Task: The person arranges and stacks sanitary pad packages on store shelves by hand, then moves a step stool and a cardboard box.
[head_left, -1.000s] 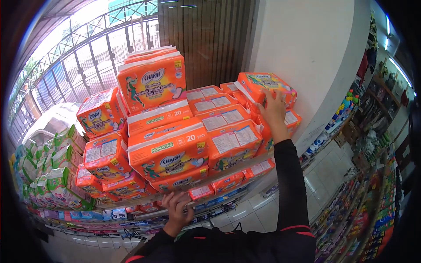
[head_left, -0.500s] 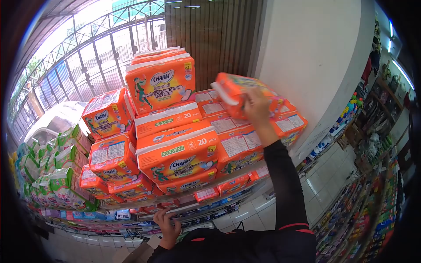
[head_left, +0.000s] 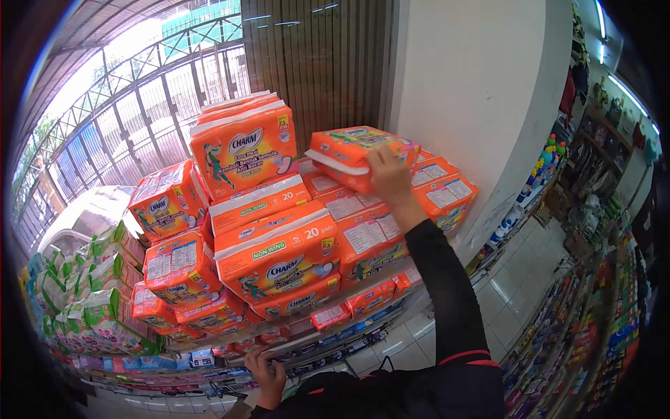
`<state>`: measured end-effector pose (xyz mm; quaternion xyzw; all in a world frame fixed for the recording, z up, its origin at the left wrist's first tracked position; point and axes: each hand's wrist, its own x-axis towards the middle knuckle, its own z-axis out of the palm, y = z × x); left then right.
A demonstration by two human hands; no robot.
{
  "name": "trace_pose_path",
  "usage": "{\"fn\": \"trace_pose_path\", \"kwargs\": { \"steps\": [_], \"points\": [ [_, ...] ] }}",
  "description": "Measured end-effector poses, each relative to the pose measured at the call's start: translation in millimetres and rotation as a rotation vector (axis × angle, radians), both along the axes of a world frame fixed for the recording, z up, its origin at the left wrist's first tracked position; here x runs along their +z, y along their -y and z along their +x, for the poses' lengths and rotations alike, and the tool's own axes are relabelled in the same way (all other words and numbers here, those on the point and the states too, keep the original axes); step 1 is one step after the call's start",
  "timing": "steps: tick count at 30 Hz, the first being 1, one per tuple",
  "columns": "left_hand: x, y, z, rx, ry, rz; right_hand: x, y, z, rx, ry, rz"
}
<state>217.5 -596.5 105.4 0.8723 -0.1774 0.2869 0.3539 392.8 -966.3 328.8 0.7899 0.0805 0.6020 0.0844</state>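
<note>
My right hand (head_left: 389, 171) grips the near edge of an orange pack of sanitary pads (head_left: 352, 140), thumb and fingers around its side. The pack is nearly level, printed face up, over the back row of the stack; I cannot tell whether it rests on the packs beneath. Under my right forearm lie more orange packs (head_left: 368, 234) with white printed panels upward. To their left, other packs (head_left: 283, 269) are stacked, and one pack (head_left: 246, 150) stands upright behind. My left hand (head_left: 269, 377) hangs low before the lower shelves, fingers loosely bent and apart, holding nothing.
Green-and-white packs (head_left: 105, 321) fill the left end of the shelf. A white pillar (head_left: 467, 91) rises behind the stack on the right, beside a brown folding shutter (head_left: 314, 70). Lower shelves (head_left: 307, 359) hold small goods. Stocked shelves (head_left: 572, 335) line the tiled aisle (head_left: 516, 279).
My right hand has brought the held pack a little left and turned it from a tilt to nearly level. The whole view has shifted slightly. My left hand stays low.
</note>
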Motion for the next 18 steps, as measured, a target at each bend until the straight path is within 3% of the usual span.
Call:
{"fn": "trace_pose_path", "kwargs": {
  "steps": [7,18],
  "points": [
    [0,-6,-3,0.036,-0.040,-0.012,25,62,-18,-0.266,-0.047,-0.249],
    [-3,-8,-4,0.027,-0.039,-0.035,5,84,-47,-0.592,-0.111,-0.232]
  ]
}}
